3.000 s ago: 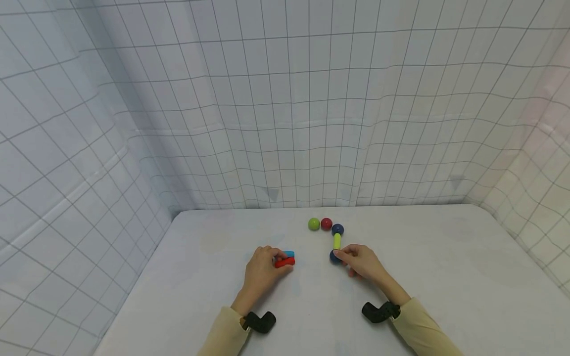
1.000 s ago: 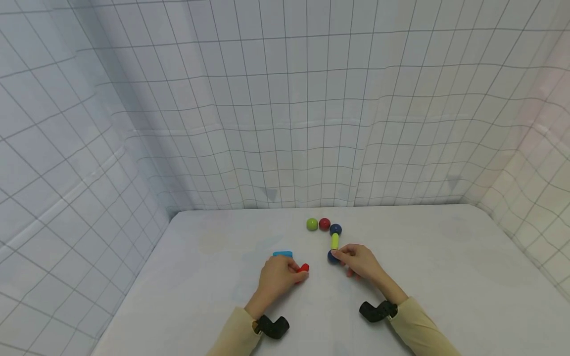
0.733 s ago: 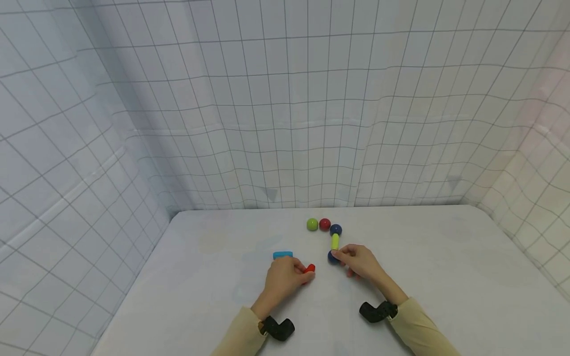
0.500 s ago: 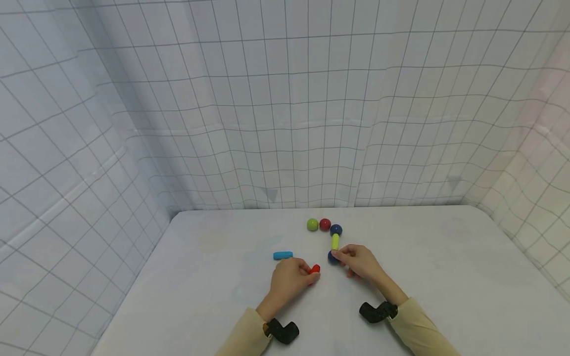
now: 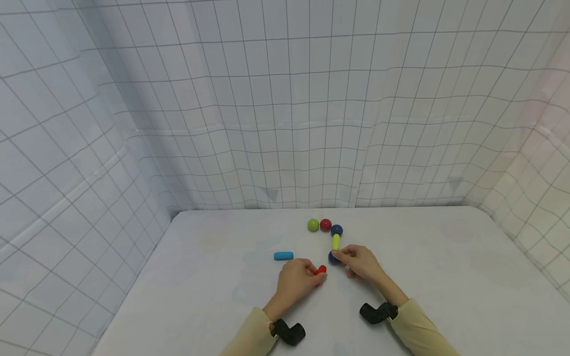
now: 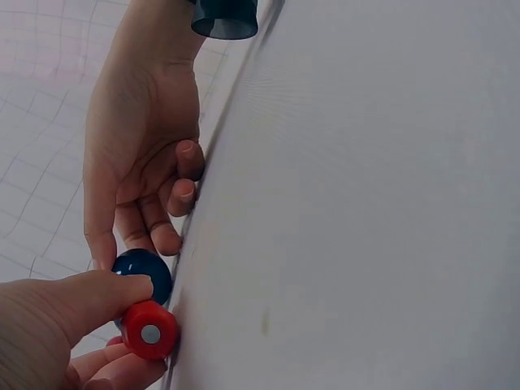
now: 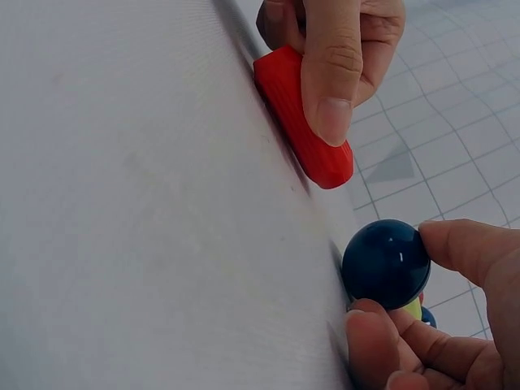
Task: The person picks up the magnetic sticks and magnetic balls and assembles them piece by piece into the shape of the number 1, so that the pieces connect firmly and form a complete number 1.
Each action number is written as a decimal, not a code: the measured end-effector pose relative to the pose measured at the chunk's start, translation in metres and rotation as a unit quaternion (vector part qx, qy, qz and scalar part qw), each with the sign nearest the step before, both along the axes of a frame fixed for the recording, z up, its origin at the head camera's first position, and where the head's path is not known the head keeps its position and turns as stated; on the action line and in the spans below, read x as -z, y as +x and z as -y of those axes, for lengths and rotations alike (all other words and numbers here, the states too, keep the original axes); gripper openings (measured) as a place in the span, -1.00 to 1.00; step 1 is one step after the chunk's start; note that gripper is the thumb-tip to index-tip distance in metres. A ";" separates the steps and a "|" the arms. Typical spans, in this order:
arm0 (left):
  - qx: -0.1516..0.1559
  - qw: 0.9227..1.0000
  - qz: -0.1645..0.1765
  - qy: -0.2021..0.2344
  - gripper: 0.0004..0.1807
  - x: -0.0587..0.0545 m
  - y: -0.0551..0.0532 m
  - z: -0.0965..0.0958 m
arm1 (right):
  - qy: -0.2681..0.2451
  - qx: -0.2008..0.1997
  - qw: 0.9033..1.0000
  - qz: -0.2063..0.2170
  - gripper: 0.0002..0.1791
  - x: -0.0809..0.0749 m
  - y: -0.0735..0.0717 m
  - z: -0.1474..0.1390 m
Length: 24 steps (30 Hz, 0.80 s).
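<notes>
My left hand [image 5: 296, 282] pinches a short red stick [image 7: 296, 114] between thumb and fingers, low over the white table. A pale round disc shows on the stick's end in the left wrist view. My right hand [image 5: 361, 261] holds a dark blue ball [image 7: 383, 264] between thumb and fingertips. From that ball a yellow-green stick [image 5: 336, 242] runs away to a second blue ball [image 5: 336, 230], seemingly touching both. In the right wrist view a small gap separates the red stick from the nearer blue ball.
A red ball [image 5: 325, 225] and a green ball [image 5: 313, 225] lie left of the far blue ball. A light blue stick [image 5: 283, 255] lies beyond my left hand. White gridded cloth [image 5: 285, 123] hangs behind the table [image 5: 200, 296] and along its sides.
My left hand has moved right with the red stick, away from the light blue stick and closer to the nearer blue ball. My right hand has stayed in place.
</notes>
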<state>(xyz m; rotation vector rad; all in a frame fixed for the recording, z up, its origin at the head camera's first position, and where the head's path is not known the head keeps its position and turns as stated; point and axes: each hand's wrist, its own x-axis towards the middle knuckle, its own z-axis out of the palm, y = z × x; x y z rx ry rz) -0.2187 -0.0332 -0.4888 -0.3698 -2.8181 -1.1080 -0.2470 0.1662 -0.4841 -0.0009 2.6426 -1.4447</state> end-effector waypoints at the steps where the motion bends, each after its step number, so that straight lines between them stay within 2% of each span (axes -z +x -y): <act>1: 0.001 1.000 -0.001 0.002 -0.76 0.000 0.000 -0.001 | 0.000 0.000 1.000 0.000 -0.60 0.000 0.000 0.000; 9: 0.000 1.000 0.002 0.013 -0.76 0.000 0.000 -0.004 | -0.001 0.001 1.000 -0.002 -0.59 0.002 -0.001 0.000; 24: 0.005 0.999 -0.010 0.039 -0.78 0.004 0.001 -0.011 | -0.001 0.001 1.000 -0.009 -0.53 0.007 -0.002 -0.001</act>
